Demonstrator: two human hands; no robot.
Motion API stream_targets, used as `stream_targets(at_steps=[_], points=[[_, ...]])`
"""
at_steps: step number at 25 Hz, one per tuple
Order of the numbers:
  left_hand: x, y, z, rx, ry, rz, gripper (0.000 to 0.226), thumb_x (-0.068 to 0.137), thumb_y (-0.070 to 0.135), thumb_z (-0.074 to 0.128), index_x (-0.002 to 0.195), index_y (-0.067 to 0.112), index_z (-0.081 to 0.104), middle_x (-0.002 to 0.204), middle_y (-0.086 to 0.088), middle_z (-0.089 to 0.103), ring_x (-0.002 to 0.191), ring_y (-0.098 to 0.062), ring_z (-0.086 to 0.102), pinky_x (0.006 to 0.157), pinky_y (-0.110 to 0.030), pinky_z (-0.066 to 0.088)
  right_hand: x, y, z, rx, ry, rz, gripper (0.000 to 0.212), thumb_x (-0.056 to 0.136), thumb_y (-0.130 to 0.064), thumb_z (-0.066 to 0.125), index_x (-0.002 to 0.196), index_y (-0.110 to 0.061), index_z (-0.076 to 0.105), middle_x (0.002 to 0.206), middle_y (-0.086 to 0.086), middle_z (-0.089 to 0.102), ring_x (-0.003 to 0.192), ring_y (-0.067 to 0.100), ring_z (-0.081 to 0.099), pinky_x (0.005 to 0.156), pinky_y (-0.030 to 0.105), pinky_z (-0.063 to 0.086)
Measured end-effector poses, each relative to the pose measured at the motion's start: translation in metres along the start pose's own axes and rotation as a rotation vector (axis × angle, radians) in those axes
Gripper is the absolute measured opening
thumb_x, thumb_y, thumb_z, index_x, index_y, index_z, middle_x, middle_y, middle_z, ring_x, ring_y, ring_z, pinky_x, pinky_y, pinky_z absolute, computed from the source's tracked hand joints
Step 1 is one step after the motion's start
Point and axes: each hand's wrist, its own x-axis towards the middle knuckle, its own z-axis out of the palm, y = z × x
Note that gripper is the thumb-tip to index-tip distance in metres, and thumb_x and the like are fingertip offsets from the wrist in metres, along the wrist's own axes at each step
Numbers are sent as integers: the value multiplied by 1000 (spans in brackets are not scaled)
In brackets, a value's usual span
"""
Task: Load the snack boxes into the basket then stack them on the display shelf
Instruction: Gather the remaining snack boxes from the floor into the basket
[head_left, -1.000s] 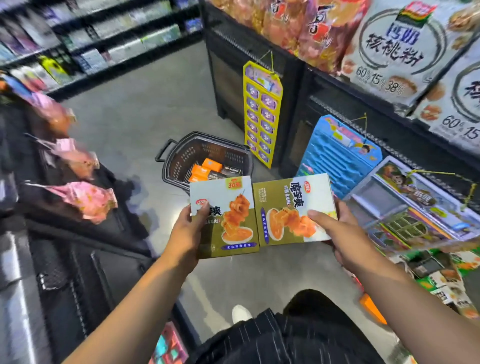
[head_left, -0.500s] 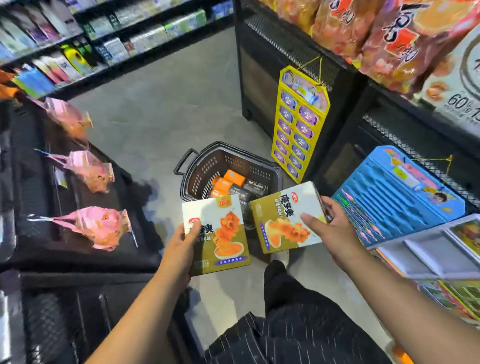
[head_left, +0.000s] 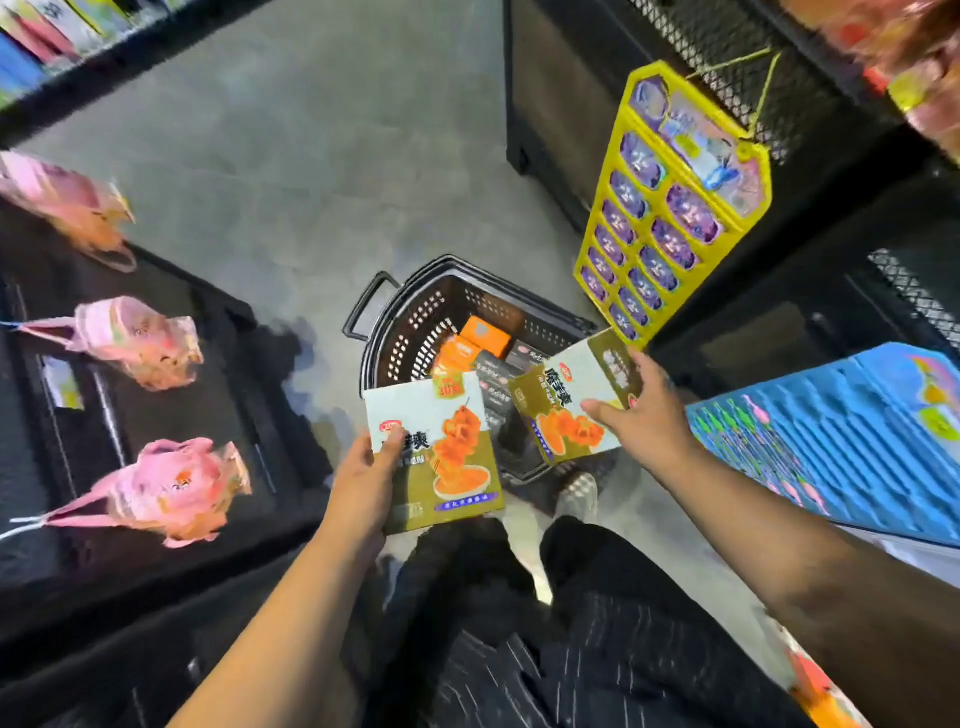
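Observation:
A dark plastic basket (head_left: 410, 332) stands on the grey floor ahead of my feet, holding several orange and black snack boxes (head_left: 485, 338). My left hand (head_left: 366, 478) grips an olive-and-white snack box (head_left: 441, 447) by its left edge, just in front of the basket's near rim. My right hand (head_left: 641, 410) grips a second matching snack box (head_left: 563, 400), tilted and held over the basket's right side.
Black shelving stands on both sides of the aisle. Pink hanging packets (head_left: 150, 488) stick out at the left. A yellow hanging card of purple items (head_left: 670, 208) and a blue hanging card (head_left: 841, 436) are at the right. My legs and a white shoe (head_left: 576, 493) are below.
Both hands have carried the two boxes forward and down toward the basket. The view has tipped downward, so the basket is now closer and larger.

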Motion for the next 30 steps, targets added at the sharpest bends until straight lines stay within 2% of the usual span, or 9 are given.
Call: stream_targets(at_steps=[4,8,10,12,14,16,21,25,30], points=[[82,4,8,66,-40,-49,32,95,35,59,117,12,58,105,-12,74,78,-22,74,74,-45,60,63,11,47,-37,7,31,86,68,-15,87,140,-17,40,128,8,55,114,22,57,98,35,48],[170,1,20,137,-120,-96,29,94,35,58,111,12,60,89,-2,77,74,-17,74,57,-30,58,120,48,100,-56,51,110,87,66,-11,86,138,-21,37,124,8,57,110,24,58,99,41,48],[214,-4,25,152,-164,-136,42,90,38,61,119,8,59,99,-6,76,85,-22,74,63,-32,59,144,70,126,-53,83,169,87,66,-12,86,136,-26,36,124,6,58,109,24,59,98,43,49],[261,-14,28,198,-199,-154,39,92,37,61,121,11,60,103,-7,76,88,-25,74,70,-39,59,173,95,154,-93,116,198,87,66,-15,85,136,-27,36,125,6,57,111,24,58,100,45,48],[301,-25,32,231,-231,-165,34,94,36,61,119,13,61,99,-5,76,85,-23,74,68,-39,59,196,116,178,-207,113,209,89,70,-18,84,144,-23,33,135,7,52,121,26,52,108,42,40],[334,-37,34,256,-252,-168,31,94,37,62,114,13,64,93,-1,75,80,-18,70,61,-29,53,214,137,199,-364,96,203,88,77,-22,80,150,-18,30,144,10,45,130,29,43,112,38,32],[395,-69,31,322,-198,-150,39,94,36,62,123,11,62,90,6,73,72,-7,69,57,-19,52,254,181,240,-691,54,57,81,80,-26,76,148,-15,32,139,13,47,122,36,44,100,48,40],[408,-89,42,334,-213,-182,38,95,34,63,123,9,62,109,-10,73,95,-26,71,82,-43,59,263,195,242,-768,111,-7,76,76,-14,75,142,-16,37,136,10,48,115,36,45,92,54,43],[405,-101,53,347,-200,-212,33,94,35,63,119,13,63,106,-8,74,86,-22,73,72,-39,61,257,205,249,-806,43,-72,77,67,-10,80,135,-17,45,133,6,51,112,36,47,90,50,42]])
